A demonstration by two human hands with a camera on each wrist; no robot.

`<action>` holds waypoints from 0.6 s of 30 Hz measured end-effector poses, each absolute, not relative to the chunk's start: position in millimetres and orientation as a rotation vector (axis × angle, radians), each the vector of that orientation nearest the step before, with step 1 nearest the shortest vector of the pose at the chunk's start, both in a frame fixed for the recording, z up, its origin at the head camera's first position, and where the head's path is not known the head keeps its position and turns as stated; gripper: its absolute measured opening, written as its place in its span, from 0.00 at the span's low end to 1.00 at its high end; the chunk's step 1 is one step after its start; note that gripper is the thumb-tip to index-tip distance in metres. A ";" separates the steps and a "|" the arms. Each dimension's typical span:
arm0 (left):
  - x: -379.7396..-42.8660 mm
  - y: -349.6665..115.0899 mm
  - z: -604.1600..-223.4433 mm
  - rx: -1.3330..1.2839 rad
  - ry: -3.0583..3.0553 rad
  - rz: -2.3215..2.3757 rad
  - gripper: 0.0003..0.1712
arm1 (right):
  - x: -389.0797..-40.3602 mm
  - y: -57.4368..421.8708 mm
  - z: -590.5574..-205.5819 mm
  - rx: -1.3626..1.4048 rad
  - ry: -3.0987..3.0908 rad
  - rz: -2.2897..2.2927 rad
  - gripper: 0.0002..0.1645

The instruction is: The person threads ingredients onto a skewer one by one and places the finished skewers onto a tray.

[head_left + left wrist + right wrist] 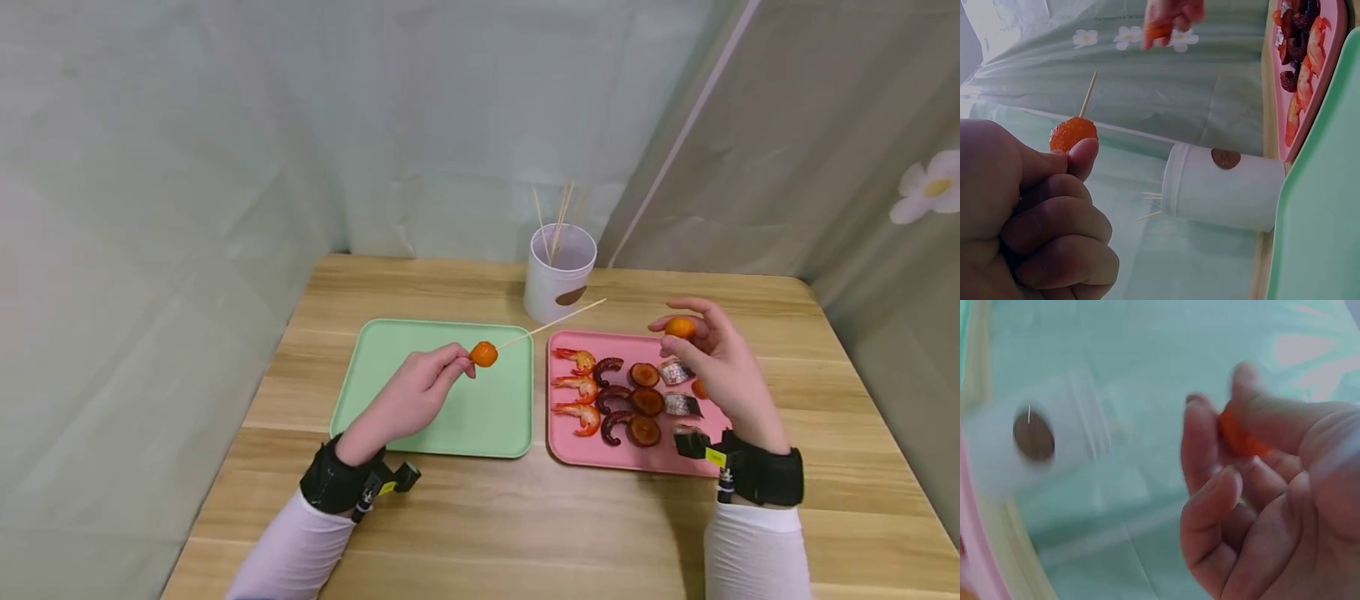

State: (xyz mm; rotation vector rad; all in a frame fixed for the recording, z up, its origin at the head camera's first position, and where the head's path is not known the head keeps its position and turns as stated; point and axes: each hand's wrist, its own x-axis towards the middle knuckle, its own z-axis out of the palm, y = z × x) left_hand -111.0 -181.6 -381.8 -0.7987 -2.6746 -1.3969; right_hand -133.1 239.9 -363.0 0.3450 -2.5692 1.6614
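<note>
My left hand (417,388) grips a thin wooden skewer (558,322) above the green tray. An orange ball (483,354) is threaded on it, right at my thumb and fingertip, and the bare pointed end sticks out beyond the ball towards the right. Over the pink tray, my right hand (726,360) pinches a second orange ball (680,327) between thumb and fingers. In the right wrist view that ball (1240,432) is partly covered by the thumb. The two hands are well apart.
The pink tray (600,460) holds rows of shrimp (576,388), octopus tentacles (609,371), round brown slices (643,431) and silvery fish pieces (681,405); another orange piece (700,389) lies partly hidden. Left of it is the green tray (480,425). A white cup (543,287) with several skewers stands behind.
</note>
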 end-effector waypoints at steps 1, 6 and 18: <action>-110.7 -181.6 -381.9 -0.804 -2.677 -1.394 0.11 | -135.0 232.4 -361.4 0.392 -2.514 1.725 0.21; -108.2 -182.6 -380.0 -0.865 -2.685 -1.365 0.10 | -138.4 202.7 -352.8 0.503 -2.282 1.994 0.16; -106.1 -183.1 -380.2 -0.924 -2.698 -1.362 0.10 | -137.9 162.8 -356.1 0.386 -1.984 2.517 0.25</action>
